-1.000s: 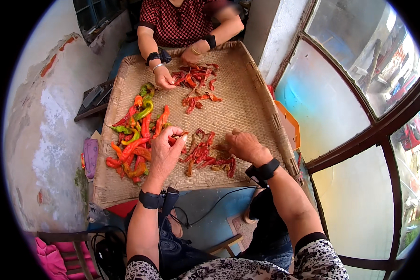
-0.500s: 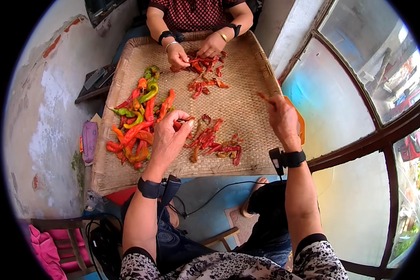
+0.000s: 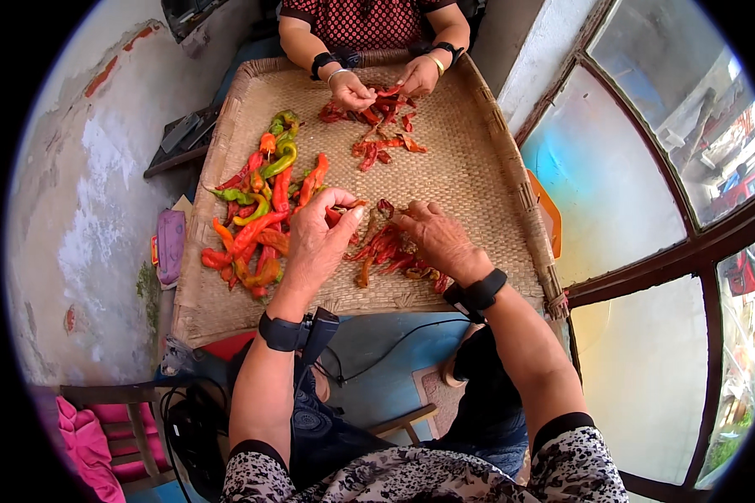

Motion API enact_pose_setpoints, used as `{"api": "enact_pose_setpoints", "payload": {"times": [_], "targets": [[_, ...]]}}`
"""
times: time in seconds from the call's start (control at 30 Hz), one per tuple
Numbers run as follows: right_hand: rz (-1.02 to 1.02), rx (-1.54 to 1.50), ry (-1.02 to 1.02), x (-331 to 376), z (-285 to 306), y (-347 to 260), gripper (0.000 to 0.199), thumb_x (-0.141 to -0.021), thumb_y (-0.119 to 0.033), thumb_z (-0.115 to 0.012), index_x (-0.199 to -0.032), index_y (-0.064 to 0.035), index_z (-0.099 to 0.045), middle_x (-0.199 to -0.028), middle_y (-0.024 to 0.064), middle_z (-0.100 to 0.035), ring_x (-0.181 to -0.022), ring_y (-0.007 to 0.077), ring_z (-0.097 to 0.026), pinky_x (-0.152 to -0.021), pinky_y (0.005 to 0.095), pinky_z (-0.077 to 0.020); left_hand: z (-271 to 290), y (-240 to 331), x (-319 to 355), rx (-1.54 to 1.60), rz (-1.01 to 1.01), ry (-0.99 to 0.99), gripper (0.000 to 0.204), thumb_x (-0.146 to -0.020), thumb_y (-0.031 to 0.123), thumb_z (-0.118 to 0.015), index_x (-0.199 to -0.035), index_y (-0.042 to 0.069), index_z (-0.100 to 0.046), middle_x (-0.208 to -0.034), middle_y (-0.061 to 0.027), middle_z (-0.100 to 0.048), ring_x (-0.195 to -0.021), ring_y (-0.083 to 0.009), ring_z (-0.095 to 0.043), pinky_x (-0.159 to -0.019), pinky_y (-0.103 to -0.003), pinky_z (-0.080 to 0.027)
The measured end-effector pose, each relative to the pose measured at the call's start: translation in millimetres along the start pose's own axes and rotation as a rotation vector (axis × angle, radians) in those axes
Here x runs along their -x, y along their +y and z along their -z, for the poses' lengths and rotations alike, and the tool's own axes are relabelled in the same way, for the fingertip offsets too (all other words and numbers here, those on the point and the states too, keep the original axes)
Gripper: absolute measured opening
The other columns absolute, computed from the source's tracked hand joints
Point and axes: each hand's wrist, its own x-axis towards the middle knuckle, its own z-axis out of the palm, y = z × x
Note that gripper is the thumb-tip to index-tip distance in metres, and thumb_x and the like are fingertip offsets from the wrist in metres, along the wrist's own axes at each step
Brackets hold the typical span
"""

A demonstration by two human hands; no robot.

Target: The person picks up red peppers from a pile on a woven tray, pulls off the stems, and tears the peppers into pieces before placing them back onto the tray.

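Observation:
A piece of red chili pepper [image 3: 333,217] is pinched between the thumb and fingers of my left hand [image 3: 318,237]. A short stretch of it also sticks out past the fingertips. My right hand [image 3: 441,241] hovers palm down over a heap of torn red pepper pieces [image 3: 384,243], close to my left fingertips. Its fingers are curled inward, and what they hold, if anything, is hidden beneath them. Left of my left hand lies a pile of whole red, orange and green chili peppers [image 3: 256,230]. All of this rests in a large woven tray [image 3: 470,142].
Across the tray, another person's hands [image 3: 352,90] handle a second heap of dried-looking red peppers [image 3: 382,117]. An orange plastic container edge [image 3: 547,214] shows beyond the tray's right rim. A purple pouch [image 3: 170,247] lies by the left rim. Windows stand at right, and a cable runs below.
My right hand has moved in from the tray's right side, where it held a thin reddish strip, to the torn pieces. My left hand keeps its pinch.

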Motion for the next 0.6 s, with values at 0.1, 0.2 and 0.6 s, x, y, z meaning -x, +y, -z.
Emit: {"api": "enact_pose_setpoints", "payload": {"times": [0.1, 0.2, 0.6], "targets": [[-0.02, 0.012, -0.098, -7, -5, 8, 0.034, -0.078, -0.003, -0.06, -0.111, -0.0099, -0.057, -0.1, 0.0135, -0.052, -0.096, 0.0313, -0.056, -0.075, 0.0404, -0.0518, 2, -2, 0, 0.002, 0.005, -0.001, 0.018, -0.088, 0.019, -0.063, -0.094, 0.002, -0.06, -0.077, -0.0002, -0.06, -0.066, -0.0057, -0.053, -0.059, -0.024, -0.043], [-0.021, 0.018, -0.112, -10, -6, 16, 0.028, -0.075, -0.002, -0.062, -0.101, -0.0095, -0.058, -0.101, 0.0122, -0.054, -0.098, 0.0308, -0.057, -0.074, 0.0398, -0.0531, 5, -1, 1, -0.051, -0.014, 0.004, 0.018, -0.088, 0.018, -0.063, -0.093, 0.002, -0.059, -0.077, -0.0004, -0.06, -0.066, -0.0056, -0.052, -0.059, -0.024, -0.043], [-0.345, -0.059, 0.458, 29, 58, 74, 0.01, -0.082, -0.008, -0.063, -0.084, -0.0026, -0.055, -0.085, 0.0164, -0.06, -0.081, 0.0356, -0.059, -0.07, 0.0437, -0.0474, 2, -3, 1, -0.073, -0.079, 0.011, 0.015, -0.088, 0.016, -0.062, -0.09, 0.002, -0.059, -0.075, -0.0009, -0.059, -0.064, -0.0068, -0.052, -0.058, -0.024, -0.043]]}}
